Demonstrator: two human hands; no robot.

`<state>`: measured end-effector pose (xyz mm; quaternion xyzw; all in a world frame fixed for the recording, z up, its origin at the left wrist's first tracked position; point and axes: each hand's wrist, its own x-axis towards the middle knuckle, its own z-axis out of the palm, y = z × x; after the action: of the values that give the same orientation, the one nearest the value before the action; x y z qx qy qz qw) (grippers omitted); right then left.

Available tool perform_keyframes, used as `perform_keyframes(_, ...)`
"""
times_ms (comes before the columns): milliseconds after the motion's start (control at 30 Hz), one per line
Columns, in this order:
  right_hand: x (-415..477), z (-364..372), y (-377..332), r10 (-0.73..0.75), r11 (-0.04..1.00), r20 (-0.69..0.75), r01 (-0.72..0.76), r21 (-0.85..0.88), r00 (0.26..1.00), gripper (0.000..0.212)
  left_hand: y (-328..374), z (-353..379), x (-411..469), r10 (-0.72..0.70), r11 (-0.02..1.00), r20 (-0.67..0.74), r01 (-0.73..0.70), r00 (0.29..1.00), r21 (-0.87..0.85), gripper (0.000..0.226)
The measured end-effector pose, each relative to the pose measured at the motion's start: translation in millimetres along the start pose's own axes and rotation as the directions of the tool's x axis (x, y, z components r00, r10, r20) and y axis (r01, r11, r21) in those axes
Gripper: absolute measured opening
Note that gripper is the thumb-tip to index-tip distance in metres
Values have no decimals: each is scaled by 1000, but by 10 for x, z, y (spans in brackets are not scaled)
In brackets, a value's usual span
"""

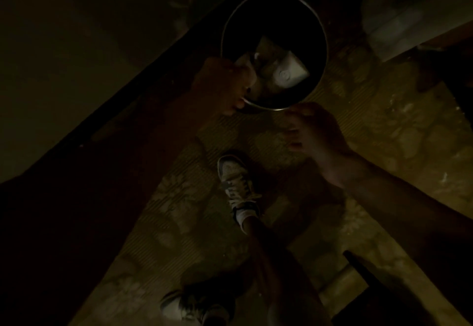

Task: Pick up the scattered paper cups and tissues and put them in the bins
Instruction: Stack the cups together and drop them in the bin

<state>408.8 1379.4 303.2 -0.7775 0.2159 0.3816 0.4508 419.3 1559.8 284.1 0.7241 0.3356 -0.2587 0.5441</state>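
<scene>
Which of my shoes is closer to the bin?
The shoe near the picture's middle, just below the bin; the other shoe sits at the bottom edge.

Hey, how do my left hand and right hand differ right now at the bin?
The left hand curls over the rim of the bin on its left side; the right hand hovers by the near edge, not gripping it. The left hand's fingers reach inside; the right hand's are outside, loosely curled and empty. Both are close to the rim.
</scene>
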Motion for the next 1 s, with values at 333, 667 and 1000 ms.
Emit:
perform_keyframes(333,-1867,1052,592,-359,841,306,448,-303,882,23,-973,-1292,-2306,330,839,-36,-275,943,469,28)
perform_keyframes(667,-3306,2643,1420,-333,700,693,660,-273,640,27,-3122,-1678,-4575,79,935,-388,66,918,347,31)
perform_keyframes(1000,-3007,3840,1901,-158,466,869,811,-353,469,20,-5113,-1222,-4544,-254,961,-699,95,668,-259,31)
